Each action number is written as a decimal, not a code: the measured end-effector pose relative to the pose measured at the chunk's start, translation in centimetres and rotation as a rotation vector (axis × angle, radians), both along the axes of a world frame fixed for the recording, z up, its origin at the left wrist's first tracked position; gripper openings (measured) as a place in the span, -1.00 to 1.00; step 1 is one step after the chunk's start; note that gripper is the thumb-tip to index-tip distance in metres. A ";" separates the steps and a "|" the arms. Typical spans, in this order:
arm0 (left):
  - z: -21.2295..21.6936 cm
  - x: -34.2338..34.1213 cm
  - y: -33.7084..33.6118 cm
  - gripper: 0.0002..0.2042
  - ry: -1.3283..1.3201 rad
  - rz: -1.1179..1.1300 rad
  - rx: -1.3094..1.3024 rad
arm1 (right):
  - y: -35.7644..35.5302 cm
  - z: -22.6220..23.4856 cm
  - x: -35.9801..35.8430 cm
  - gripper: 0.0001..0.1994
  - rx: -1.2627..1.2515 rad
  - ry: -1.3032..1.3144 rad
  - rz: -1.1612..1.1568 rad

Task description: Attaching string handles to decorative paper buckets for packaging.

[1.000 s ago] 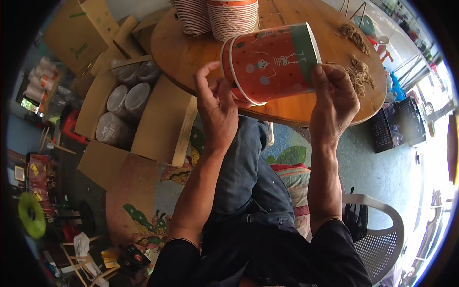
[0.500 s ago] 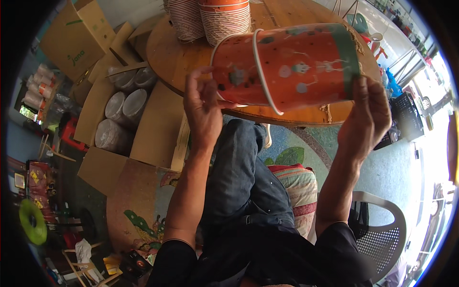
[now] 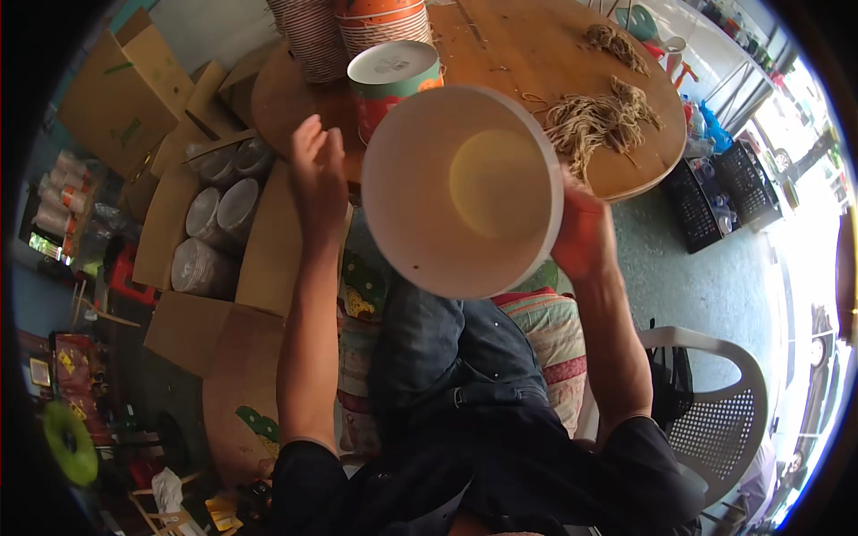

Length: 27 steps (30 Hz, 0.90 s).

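Note:
My right hand [image 3: 585, 234] grips a large paper bucket [image 3: 420, 201] by its right side. Its wide mouth faces me, so the pale inside and round bottom show. To the left of the bucket, my left hand [image 3: 319, 179] is raised and holds nothing, its fingers apart and slightly blurred. Just behind, a second paper bucket [image 3: 393, 64] stands upside down on the round wooden table [image 3: 500, 49], its white base up and a green band below it. The held bucket hides part of it.
Tall stacks of nested paper buckets [image 3: 382, 25] stand at the table's far left. Bundles of raffia-like twine [image 3: 603, 123] lie on its right. An open carton [image 3: 268, 241] with clear plastic-wrapped tubs is at left. A black crate [image 3: 710, 201] and grey chair [image 3: 715, 420] are at right.
The two nested orange buckets have come apart. One now stands upside down on the table; the other has turned its mouth toward me in my right hand. My left hand has let go.

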<state>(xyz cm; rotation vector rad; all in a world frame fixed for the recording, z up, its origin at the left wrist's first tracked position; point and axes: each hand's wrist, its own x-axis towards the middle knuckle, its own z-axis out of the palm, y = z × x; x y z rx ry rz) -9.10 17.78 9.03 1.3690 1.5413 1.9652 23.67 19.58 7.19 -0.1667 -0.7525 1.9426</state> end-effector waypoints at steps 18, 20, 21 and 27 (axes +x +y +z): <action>5.2 9.5 -24.8 -0.77 0.961 -0.273 -0.059 | -7.6 -4.1 -0.2 -0.68 0.498 -1.218 0.018; 3.3 10.1 -25.3 -0.73 0.820 -0.391 -0.131 | -7.6 -3.6 2.4 -0.76 0.762 -1.365 -0.235; 1.8 10.3 -25.1 -0.72 0.783 -0.408 -0.166 | -6.8 -3.4 4.0 -0.76 0.850 -1.461 -0.358; 2.1 10.4 -24.8 -0.65 0.826 -0.475 -0.283 | -0.6 -4.0 13.6 -0.77 0.699 -1.567 -0.779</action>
